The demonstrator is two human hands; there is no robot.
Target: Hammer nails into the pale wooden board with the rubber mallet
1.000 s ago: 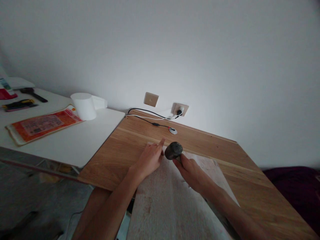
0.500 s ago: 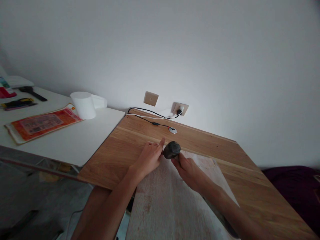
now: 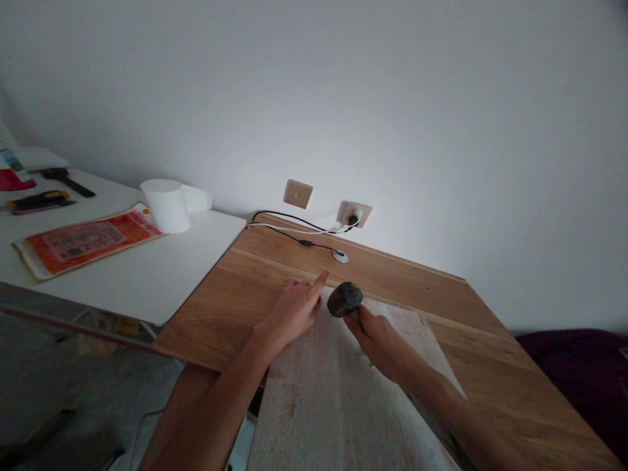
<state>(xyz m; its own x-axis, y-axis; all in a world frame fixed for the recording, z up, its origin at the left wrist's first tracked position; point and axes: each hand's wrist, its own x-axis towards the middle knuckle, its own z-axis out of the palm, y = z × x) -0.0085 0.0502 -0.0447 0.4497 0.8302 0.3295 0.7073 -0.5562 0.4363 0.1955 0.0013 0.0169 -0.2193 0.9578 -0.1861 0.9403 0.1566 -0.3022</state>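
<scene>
My right hand is closed round the handle of a dark-headed mallet, whose head hovers just above the far end of a pale whitewashed board. The board lies on a wooden tabletop and reaches towards me. My left hand rests at the board's far left corner, forefinger stretched out and pointing forward, the other fingers curled. A few centimetres separate the mallet head from that fingertip.
A white table abuts on the left with a white cylinder, an orange packet and tools. Black and white cables run to a wall socket. A dark purple surface lies at right.
The mallet head swung left towards my left fingertip, then back to the right and slightly down. My left hand stayed at the board's corner.
</scene>
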